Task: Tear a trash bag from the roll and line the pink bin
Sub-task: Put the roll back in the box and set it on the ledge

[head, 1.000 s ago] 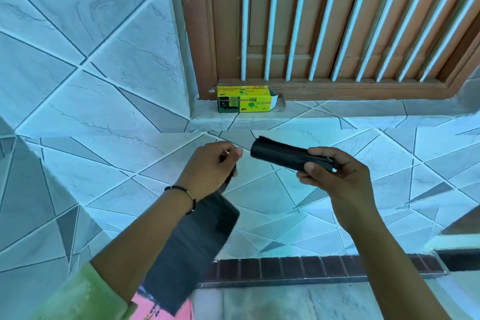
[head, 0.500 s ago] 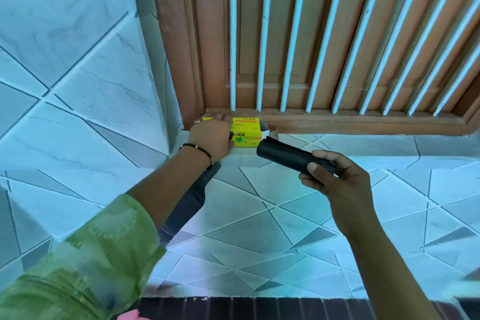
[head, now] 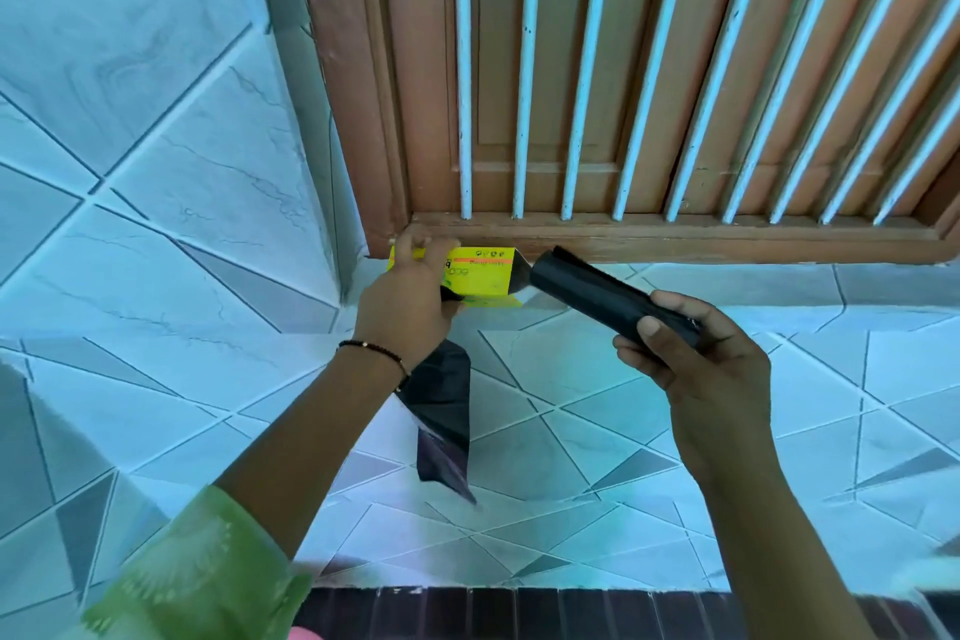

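Observation:
My left hand (head: 408, 299) grips the yellow trash bag box (head: 480, 276) at the window ledge, and a torn-off black trash bag (head: 444, 411) hangs down from the same hand. My right hand (head: 691, 353) holds the black roll of trash bags (head: 597, 294) with its far end pointing at the open end of the box. A small piece of the pink bin (head: 304, 633) shows at the bottom edge; the rest of it is out of view.
A brown wooden window frame (head: 675, 234) with white bars (head: 519, 68) stands behind the ledge. Pale tiled wall (head: 130, 172) runs on the left, tiled sill (head: 571, 431) below, with a dark brick strip (head: 519, 611) along the bottom.
My left hand, with the torn bag hanging from it, reached up to the ledge and took hold of the yellow box. My right hand brought the roll closer to the box's open end.

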{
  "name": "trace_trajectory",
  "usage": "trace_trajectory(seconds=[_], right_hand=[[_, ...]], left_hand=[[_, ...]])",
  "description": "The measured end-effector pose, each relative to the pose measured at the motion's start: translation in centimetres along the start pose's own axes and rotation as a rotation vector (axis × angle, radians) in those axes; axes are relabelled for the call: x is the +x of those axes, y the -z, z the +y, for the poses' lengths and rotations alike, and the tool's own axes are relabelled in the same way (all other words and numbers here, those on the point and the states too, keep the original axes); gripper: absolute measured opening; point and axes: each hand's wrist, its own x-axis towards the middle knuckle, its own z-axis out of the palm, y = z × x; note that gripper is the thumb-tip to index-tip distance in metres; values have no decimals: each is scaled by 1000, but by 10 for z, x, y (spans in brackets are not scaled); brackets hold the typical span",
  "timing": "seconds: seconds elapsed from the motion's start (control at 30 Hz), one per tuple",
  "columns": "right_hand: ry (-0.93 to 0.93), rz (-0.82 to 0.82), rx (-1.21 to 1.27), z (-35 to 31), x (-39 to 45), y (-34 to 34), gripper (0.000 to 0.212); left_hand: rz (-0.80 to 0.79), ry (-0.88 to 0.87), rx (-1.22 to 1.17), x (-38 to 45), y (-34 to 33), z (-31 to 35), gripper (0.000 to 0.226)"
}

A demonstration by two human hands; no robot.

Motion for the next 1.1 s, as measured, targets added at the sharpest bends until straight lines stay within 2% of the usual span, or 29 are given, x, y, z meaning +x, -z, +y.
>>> trace_trajectory(seconds=[0.1, 0.23, 0.33, 0.57, 0.77, 1.1], right_hand=[[100, -4, -52, -9, -22, -6, 21], [286, -47, -316, -15, -60, -10, 29], [425, -109, -506, -15, -88, -8, 26], [504, -124, -700, -14, -145, 6, 28], [505, -149, -744, -13, -163, 16, 26], [742, -337, -1032, -12, -161, 37, 19]], left_hand=[[36, -26, -132, -34, 6, 2, 59], [-21, -16, -254, -77, 8, 1, 60], [-50, 23, -303, -103, 8, -3, 59], [-101, 114, -404, -150, 9, -11, 60], [-118, 132, -424, -171, 9, -8, 63], [-140, 188, -411, -183, -3, 17, 60]])
